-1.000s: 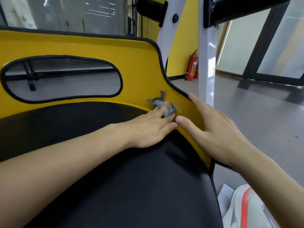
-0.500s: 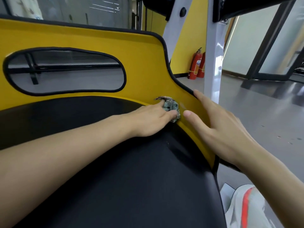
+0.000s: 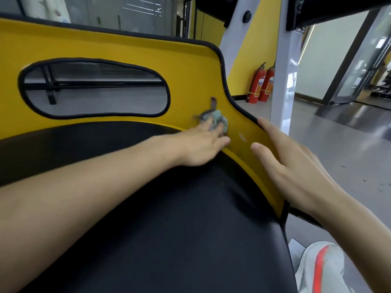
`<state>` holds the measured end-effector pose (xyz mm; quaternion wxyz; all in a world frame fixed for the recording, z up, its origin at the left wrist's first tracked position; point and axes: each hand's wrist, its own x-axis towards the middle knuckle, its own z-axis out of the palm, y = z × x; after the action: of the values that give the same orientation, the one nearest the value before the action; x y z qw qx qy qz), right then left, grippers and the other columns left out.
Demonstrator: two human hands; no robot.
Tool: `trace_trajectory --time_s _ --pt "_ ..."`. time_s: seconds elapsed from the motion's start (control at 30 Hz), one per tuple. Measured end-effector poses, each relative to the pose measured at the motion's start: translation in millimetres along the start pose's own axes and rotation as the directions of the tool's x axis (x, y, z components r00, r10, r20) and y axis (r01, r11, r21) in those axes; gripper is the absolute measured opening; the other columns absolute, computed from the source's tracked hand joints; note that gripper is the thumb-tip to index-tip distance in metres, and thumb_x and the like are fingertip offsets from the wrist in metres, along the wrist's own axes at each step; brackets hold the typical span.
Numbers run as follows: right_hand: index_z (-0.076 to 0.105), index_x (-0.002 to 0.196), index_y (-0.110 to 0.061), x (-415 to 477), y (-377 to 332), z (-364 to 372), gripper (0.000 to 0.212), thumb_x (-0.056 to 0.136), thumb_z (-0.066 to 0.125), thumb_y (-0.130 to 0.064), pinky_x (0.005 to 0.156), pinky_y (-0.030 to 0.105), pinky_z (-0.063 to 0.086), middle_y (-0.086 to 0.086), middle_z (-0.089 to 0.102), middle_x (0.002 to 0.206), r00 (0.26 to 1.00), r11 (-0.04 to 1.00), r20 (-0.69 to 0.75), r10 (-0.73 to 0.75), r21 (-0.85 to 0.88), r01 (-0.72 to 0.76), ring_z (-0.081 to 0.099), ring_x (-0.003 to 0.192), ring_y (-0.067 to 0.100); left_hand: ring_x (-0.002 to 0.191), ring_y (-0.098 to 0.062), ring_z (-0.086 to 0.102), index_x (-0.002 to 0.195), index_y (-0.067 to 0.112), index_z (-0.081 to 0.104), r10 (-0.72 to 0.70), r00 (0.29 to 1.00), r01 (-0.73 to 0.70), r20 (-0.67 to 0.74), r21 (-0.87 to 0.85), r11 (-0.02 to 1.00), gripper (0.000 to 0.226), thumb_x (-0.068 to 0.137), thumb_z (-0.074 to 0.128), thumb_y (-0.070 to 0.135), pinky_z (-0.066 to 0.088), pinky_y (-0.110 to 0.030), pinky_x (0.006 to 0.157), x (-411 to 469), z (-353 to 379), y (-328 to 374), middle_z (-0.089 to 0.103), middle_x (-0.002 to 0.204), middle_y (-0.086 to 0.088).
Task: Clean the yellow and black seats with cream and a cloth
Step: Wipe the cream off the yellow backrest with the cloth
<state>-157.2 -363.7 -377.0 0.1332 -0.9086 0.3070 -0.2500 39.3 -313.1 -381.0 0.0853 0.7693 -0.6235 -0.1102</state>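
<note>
A glossy grey gym floor (image 3: 349,144) stretches behind, with two red fire extinguishers (image 3: 261,85) against a yellow wall (image 3: 258,39) and a white machine post (image 3: 283,81) rising at right. In the foreground is a seat (image 3: 190,70): a yellow panel (image 3: 105,45) with black piping and an oval cutout (image 3: 95,89), curving round a black pad (image 3: 169,218). The left hand (image 3: 201,144) reaches across the pad and presses a small crumpled grey-green cloth (image 3: 218,119) against the yellow panel, just above the seam where yellow meets black. Its fingers (image 3: 218,142) lie fairly straight and close together over the cloth, though blur hides whether any curl under it. The right hand (image 3: 296,166) rests on the panel's right edge, fingers spread and relaxed, holding nothing, near the cloth but apart from it. A faint pale smear (image 3: 242,136), possibly cream, sits between them. The cloth looks light, soft and limp, likely to bunch and slip, so a flat press from above suits it. A white shoe (image 3: 319,269) shows at lower right.
</note>
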Motion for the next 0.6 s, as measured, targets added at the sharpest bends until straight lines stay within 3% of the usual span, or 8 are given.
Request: trace_trajectory --time_s 0.07,0.2,0.27,0.33,0.47,0.53,0.6 --pt "0.017 0.151 -0.043 1.5 1.6 -2.1 0.057 0.097 0.033 -0.049 0.093 0.026 0.03 -0.011 0.04 0.15 1.0 1.0 -0.003 -0.008 0.009 0.008 0.042 0.129 0.014 0.152 -0.028 -0.015 0.159 0.023 0.013 0.122 0.99 -0.127 0.076 0.066 0.99 0.081 0.093 0.006 0.069 -0.002 -0.044 0.125 -4.7 10.1 11.9 -0.013 0.165 -0.014" --pt "0.001 0.149 -0.052 -12.0 0.5 -11.7 0.069 0.093 0.039 -0.044 0.09 0.021 0.036 -0.018 0.043 0.145 0.995 0.999 0.102 -0.006 0.05 0.001 0.047 0.116 0.001 0.151 -0.017 -0.018 0.159 0.03 -0.002 0.22 0.972 -0.223 0.085 0.021 0.975 0.064 0.104 0.016 0.056 -0.007 -0.031 0.123 -27.2 27.5 28.8 -0.02 0.164 -0.007" --pt "-0.012 0.144 -0.06 -35.0 2.4 -10.9 0.08 0.09 0.045 -0.044 0.078 0.014 0.042 -0.027 0.054 0.122 0.986 0.999 0.166 -0.009 0.053 0.001 0.055 0.093 -0.007 0.151 -0.013 -0.016 0.159 0.029 -0.001 0.218 0.974 -0.219 0.065 0.013 0.976 0.064 0.104 0.016 0.056 -0.005 -0.029 0.122 -22.6 25.7 24.6 -0.02 0.164 -0.002" --pt "-0.019 0.137 -0.065 -58.9 3.8 -5.9 0.087 0.089 0.051 -0.043 0.076 0.017 0.047 -0.029 0.056 0.102 0.981 0.997 0.196 0.013 0.075 -0.029 0.058 0.084 -0.003 0.152 -0.011 -0.009 0.159 0.032 0.004 0.187 0.982 -0.187 0.041 -0.008 0.982 0.063 0.103 0.014 0.058 0.0 -0.029 0.122 -18.0 20.4 17.9 -0.016 0.165 0.004" --pt "-0.018 0.135 -0.069 -80.4 7.8 4.4 0.087 0.09 0.053 -0.044 0.086 0.034 0.054 -0.02 0.062 0.106 0.991 0.986 0.13 0.039 0.155 -0.059 0.065 0.089 0.01 0.153 -0.013 0.003 0.154 0.05 0.016 0.177 0.984 -0.177 0.026 0.005 0.984 0.057 0.1 0.009 0.065 0.009 -0.032 0.12 -21.3 8.8 10.9 -0.007 0.166 0.011" --pt "-0.019 0.135 -0.069 -83.9 8.1 7.8 0.084 0.091 0.049 -0.047 0.087 0.027 0.051 -0.035 0.053 0.115 0.994 0.984 0.103 0.033 0.173 -0.05 0.062 0.094 0.005 0.153 -0.018 0.008 0.149 0.057 0.021 0.143 0.989 -0.143 0.022 -0.006 0.99 0.056 0.096 0.007 0.071 0.013 -0.039 0.123 -25.8 4.7 6.5 -0.008 0.165 0.013" --pt "-0.02 0.134 -0.069 -86.5 6.9 10.7 0.082 0.091 0.046 -0.048 0.082 0.018 0.047 -0.052 0.038 0.115 0.995 0.984 0.096 0.024 0.176 -0.04 0.057 0.1 -0.002 0.153 -0.021 0.009 0.151 0.051 0.026 0.089 0.996 -0.089 0.029 -0.015 0.996 0.063 0.095 0.007 0.072 0.013 -0.042 0.123 -26.1 2.2 4.9 -0.004 0.166 0.011"
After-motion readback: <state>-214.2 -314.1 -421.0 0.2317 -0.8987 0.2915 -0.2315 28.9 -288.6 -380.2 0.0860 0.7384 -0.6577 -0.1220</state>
